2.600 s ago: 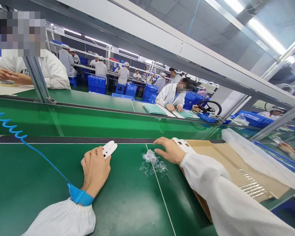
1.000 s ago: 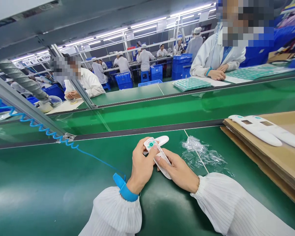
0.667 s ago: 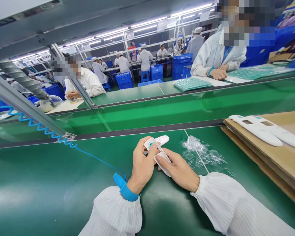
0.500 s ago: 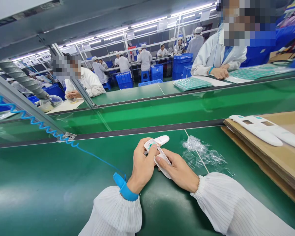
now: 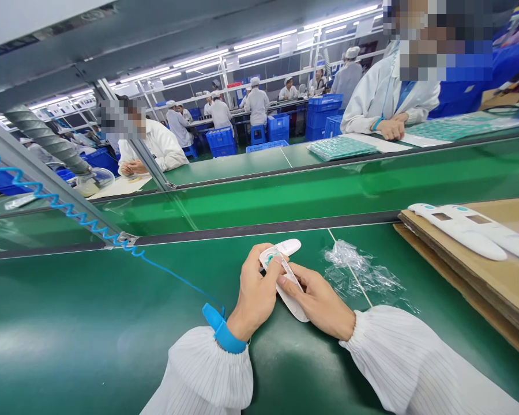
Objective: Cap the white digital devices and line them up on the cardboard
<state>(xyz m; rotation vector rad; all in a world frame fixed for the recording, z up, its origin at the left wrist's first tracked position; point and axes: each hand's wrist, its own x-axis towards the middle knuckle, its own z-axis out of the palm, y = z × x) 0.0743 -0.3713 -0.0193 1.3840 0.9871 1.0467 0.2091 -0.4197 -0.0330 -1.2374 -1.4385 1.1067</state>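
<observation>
- Pinches a white plastic casing half (image 5: 294, 306) between left hand (image 5: 256, 293) and right hand (image 5: 326, 302), over the worktop (image 5: 134, 334).
- Sets the left thumb close to the green button pad (image 5: 269, 259) at the far end; grips the right-hand edge near mid-length.
- Slants lengthwise from far left to near right, touching both hands, with neither nearer.
- Shows a second white casing (image 5: 289, 247) just beyond, perhaps resting on the worktop.

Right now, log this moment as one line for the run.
left hand: holding white casing; right hand: holding same casing; table, right side: clear plastic film; cardboard: two casings on top
</observation>
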